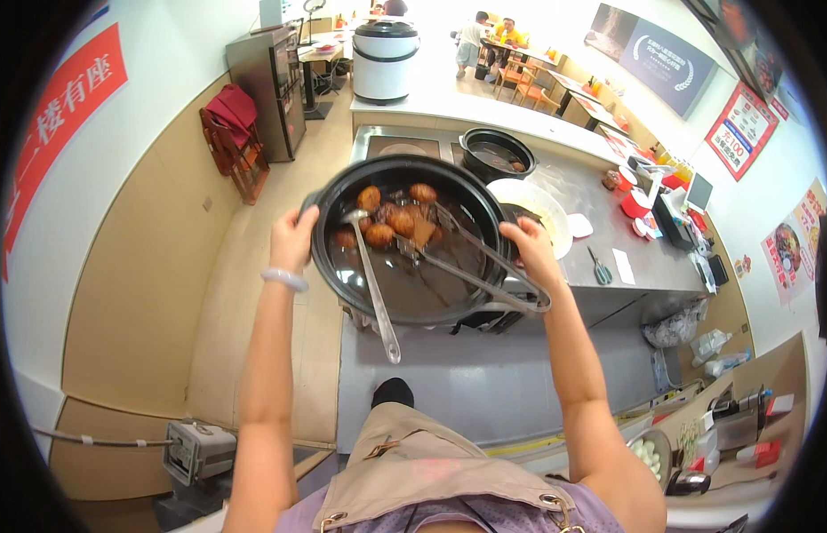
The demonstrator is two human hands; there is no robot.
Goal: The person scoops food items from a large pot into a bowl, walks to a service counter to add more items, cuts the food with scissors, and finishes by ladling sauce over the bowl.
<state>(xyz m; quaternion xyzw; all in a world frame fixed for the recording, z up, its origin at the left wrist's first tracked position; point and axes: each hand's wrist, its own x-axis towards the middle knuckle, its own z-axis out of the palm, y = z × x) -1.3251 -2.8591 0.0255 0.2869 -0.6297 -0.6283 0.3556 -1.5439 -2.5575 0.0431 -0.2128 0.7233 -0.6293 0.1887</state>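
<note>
Between my hands is a wide black pot (413, 303) of dark broth. My left hand (292, 240) grips its left rim or handle, thumb on top, with a pale bangle (284, 279) on the wrist. On the opposite side my right hand (532, 248) grips the pot in the same way. Several brown braised eggs (380, 234) and a tan triangular piece (423, 232) sit in the broth. A metal ladle (373, 293) leans over the near rim. Metal tongs (483, 280) rest across the right side, their bent end close to my right wrist.
Beyond the pot, a smaller black pot (498, 152) stands by the cooktop (400, 146). A white bowl (553, 230) and scissors (600, 266) lie on the steel counter (576, 186). A white insulated barrel (385, 63) tops the ledge. Folded wooden chairs (243, 163) lean left. Two people (506, 36) are far off.
</note>
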